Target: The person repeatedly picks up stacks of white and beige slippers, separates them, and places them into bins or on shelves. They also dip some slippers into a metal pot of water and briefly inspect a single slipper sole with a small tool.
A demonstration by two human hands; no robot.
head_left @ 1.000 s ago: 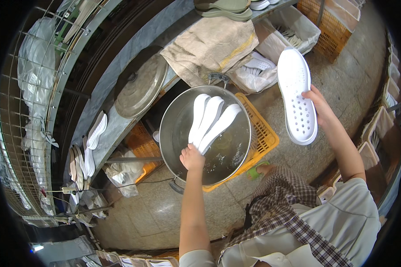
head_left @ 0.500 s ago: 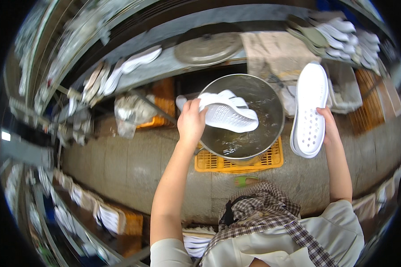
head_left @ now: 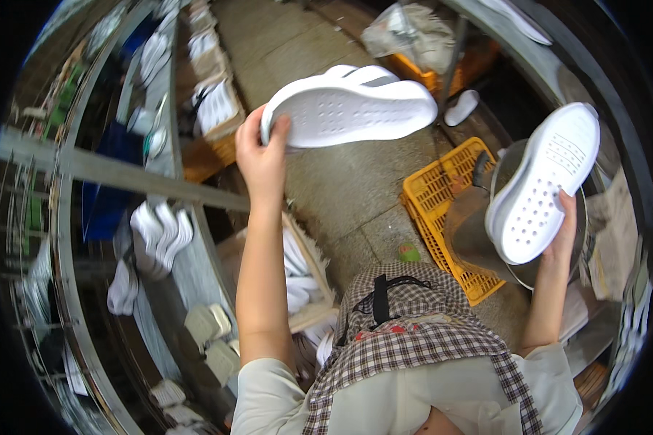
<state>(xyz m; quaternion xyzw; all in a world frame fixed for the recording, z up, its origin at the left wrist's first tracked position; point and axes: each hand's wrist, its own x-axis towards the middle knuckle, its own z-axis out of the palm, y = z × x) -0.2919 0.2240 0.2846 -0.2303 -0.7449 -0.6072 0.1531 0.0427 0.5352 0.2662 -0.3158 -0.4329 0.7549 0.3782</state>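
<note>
My left hand (head_left: 263,161) grips a few white shoe soles (head_left: 355,114) by one end, thumb on the dimpled inner face. They stretch out to the right, fanned over one another, above the floor. My right hand (head_left: 560,233) clasps more white soles (head_left: 547,181) by their edge, with a face of round dimples turned up. Behind these stands a large metal pot (head_left: 468,226), mostly covered by them, so its inside is largely hidden. The pot rests on an orange-yellow plastic crate (head_left: 429,181).
On my left runs a metal shelf (head_left: 196,272) bearing white soles (head_left: 163,235). A box wall (head_left: 319,257) encloses more soles near my left elbow. Ahead, a plastic bag (head_left: 413,36) sits on an orange crate. A single white sole (head_left: 462,107) lies near the far bench.
My view has turned left, so the pot now appears at the right. The soles in my left hand have moved away from over the pot. Both hands keep their hold.
</note>
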